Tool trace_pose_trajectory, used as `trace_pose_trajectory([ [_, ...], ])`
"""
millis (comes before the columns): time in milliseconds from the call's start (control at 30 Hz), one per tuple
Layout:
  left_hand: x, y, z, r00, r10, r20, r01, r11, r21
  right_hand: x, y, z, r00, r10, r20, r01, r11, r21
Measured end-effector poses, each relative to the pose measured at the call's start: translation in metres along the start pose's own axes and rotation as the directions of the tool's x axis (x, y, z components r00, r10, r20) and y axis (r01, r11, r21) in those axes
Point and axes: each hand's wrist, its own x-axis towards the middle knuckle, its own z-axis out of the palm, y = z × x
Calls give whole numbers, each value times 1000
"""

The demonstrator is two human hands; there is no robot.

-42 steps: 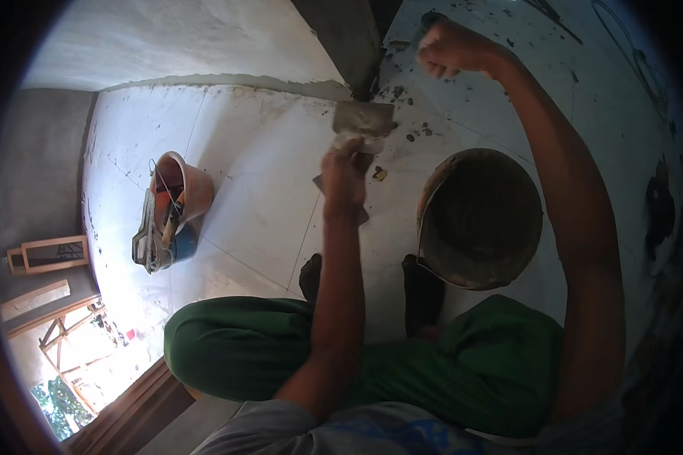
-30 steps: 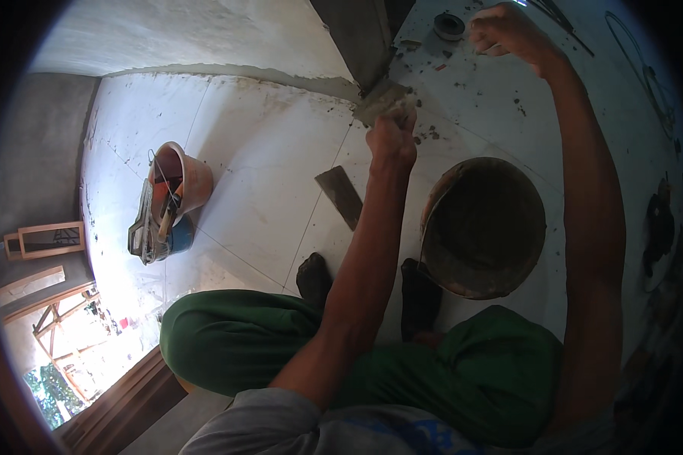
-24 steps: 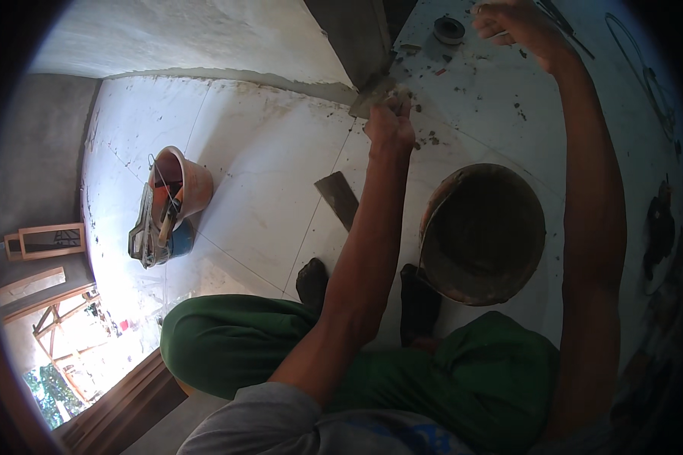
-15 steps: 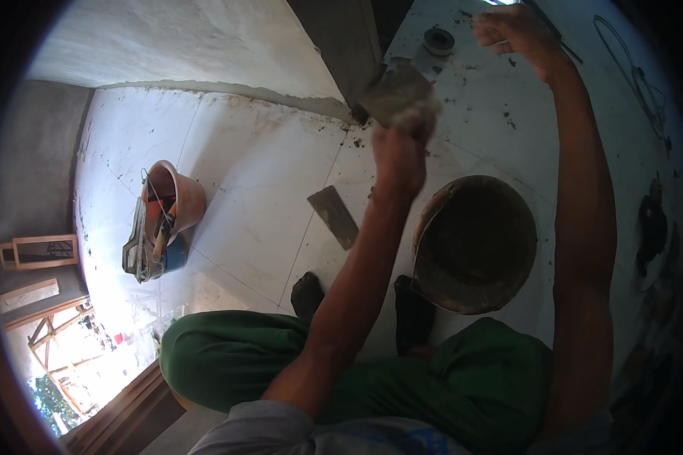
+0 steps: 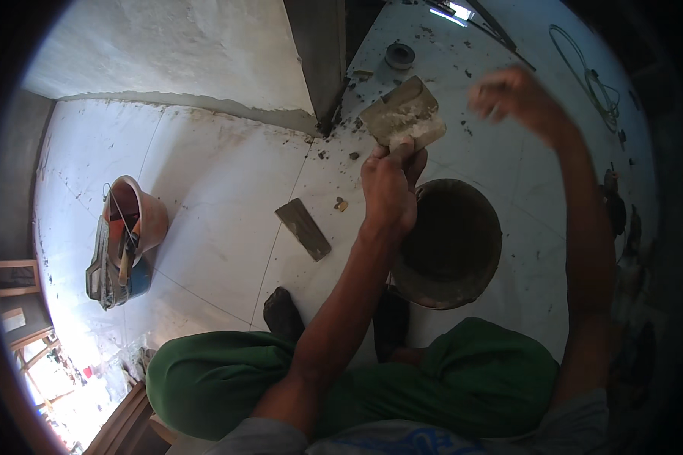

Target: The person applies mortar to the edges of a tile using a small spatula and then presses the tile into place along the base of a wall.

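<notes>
My left hand [image 5: 389, 186] is closed on the near end of a flat, squarish plate [image 5: 425, 135] smeared with greyish mortar, the thumb lying on top. It holds the plate over the floor, close to the wall corner. Whether the plate has a handle is hidden by my fingers. To its right, my right hand [image 5: 520, 102] is raised, blurred by motion. Its fingers look loosely bent and apart, with nothing visible in them. Below my hands stands a round, dark bucket [image 5: 487, 284], its inside in shadow and partly behind my left forearm.
A narrow board [image 5: 303, 230] lies on the tiled floor. Farther left is an orange bucket [image 5: 153, 220] with tools. A roll of tape [image 5: 400, 55] lies near the wall corner [image 5: 315, 125], among mortar crumbs. A looped cable [image 5: 596, 87] rests at the far right.
My left hand has turned the plate so its mortar-smeared face shows, drawing it slightly nearer. The right hand has lowered a little. The whole view has shifted.
</notes>
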Motion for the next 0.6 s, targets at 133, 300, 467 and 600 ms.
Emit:
trace_pose_trajectory([
  [133, -4, 5, 4, 999, 6, 37, -6, 1000, -5, -36, -2, 86, 999, 24, 47, -35, 966, 258],
  [300, -25, -17, 10, 961, -214, 174, 106, 869, 484, -85, 42, 143, 922, 212, -324, 72, 729, 681],
  [467, -7, 9, -24, 971, -43, 237, -206, 361, 910, -132, 88, 144, 828, 318, -463, 413, 214, 885],
  [600, 14, 10, -59, 995, -89, 38, -19, 200, 980, -197, 133, 159, 713, 532, -457, 471, 119, 874],
])
